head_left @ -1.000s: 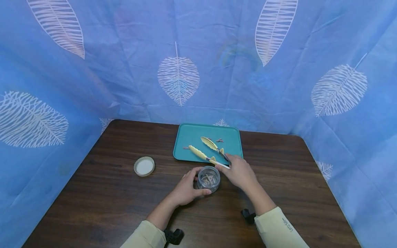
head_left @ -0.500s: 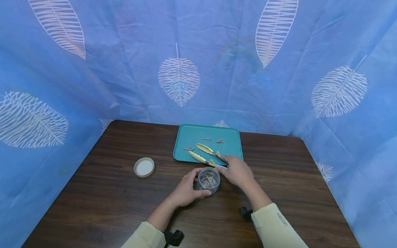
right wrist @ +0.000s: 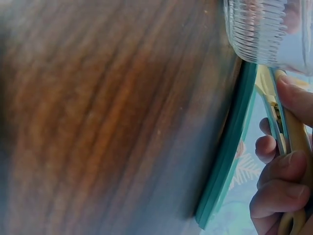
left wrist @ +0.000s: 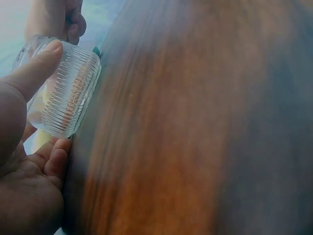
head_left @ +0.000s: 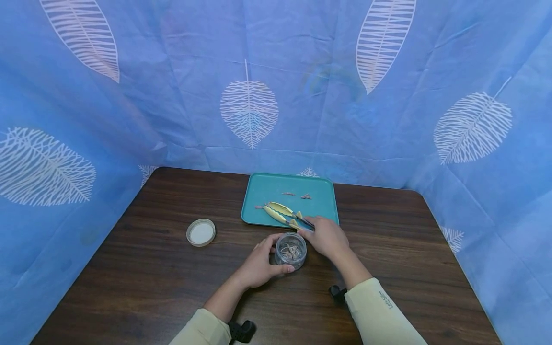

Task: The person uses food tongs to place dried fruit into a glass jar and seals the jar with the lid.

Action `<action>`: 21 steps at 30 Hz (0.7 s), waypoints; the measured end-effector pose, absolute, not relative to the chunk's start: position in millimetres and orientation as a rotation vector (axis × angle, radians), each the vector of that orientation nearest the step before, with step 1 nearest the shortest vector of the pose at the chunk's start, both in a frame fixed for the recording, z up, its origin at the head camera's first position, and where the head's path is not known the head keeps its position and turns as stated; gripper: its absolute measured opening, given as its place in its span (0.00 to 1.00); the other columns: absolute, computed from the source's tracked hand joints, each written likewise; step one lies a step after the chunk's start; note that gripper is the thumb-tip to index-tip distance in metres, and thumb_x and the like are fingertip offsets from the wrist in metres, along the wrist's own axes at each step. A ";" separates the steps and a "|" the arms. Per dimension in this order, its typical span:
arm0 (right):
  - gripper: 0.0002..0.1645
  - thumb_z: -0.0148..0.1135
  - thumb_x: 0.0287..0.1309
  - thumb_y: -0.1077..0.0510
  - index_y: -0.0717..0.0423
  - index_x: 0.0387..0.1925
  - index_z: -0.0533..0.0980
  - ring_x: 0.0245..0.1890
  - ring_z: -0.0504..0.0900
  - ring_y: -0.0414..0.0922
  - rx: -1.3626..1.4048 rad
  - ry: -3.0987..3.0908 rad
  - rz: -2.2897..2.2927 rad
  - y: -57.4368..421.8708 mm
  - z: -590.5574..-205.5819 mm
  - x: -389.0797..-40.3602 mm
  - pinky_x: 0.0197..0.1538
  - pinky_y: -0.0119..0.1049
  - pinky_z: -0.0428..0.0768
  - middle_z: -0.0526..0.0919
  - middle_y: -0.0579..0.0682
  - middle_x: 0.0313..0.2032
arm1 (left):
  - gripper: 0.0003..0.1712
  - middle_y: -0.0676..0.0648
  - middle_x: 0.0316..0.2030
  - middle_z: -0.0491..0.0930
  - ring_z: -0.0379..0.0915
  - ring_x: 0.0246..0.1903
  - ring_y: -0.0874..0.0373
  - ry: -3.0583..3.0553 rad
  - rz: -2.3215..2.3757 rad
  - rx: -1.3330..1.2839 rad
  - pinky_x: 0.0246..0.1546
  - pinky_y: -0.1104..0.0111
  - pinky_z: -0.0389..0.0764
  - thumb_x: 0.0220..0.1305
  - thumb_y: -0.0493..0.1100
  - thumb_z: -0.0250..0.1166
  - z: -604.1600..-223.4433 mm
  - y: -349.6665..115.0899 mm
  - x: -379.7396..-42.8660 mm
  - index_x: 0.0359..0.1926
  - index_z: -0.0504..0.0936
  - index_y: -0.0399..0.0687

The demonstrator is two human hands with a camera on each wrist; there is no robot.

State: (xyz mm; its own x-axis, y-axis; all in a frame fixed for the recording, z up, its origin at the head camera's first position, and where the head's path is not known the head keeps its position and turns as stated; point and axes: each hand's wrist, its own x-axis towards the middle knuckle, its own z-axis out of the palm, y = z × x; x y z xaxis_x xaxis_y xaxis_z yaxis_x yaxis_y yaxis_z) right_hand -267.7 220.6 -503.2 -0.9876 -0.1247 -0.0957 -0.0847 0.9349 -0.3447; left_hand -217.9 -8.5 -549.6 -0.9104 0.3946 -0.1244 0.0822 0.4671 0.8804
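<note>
My left hand point(head_left: 258, 264) holds a clear ribbed jar point(left wrist: 73, 88) on the table, thumb on the near side and fingers round the far left. The jar is uncapped, with thin pale strips point(head_left: 291, 250) inside. In my right hand point(head_left: 326, 235) are yellow-tipped tongs point(head_left: 276, 216), gripped by their metal arms. Their tips are close together low over the front left of a teal tray point(head_left: 323, 211), right at a small pinkish strip point(head_left: 259, 207). Two more pinkish pieces point(head_left: 305, 196) lie farther back on the tray. The right wrist view shows fingers curled round the tongs' handle point(right wrist: 293, 132).
A round lid point(head_left: 201, 232) with a white inside lies left of the jar on the dark wooden table point(head_left: 142, 278). Blue leaf-patterned cloth point(head_left: 276, 120) hangs behind the table and along both sides. A black camera is strapped to each wrist.
The tongs' tips have come together and moved left and down onto the front left strip. My right hand shifted slightly left. The left hand and jar have stayed put.
</note>
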 end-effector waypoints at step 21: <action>0.37 0.66 0.75 0.36 0.47 0.76 0.76 0.70 0.80 0.63 -0.086 3.011 -0.561 227.4 -509.4 -255.5 0.68 0.65 0.80 0.80 0.60 0.72 | 0.51 0.42 0.74 0.72 0.73 0.68 0.43 2.405 1.417 0.398 0.67 0.41 0.77 0.64 0.60 0.80 -553.2 -8.7 -220.0 0.81 0.64 0.59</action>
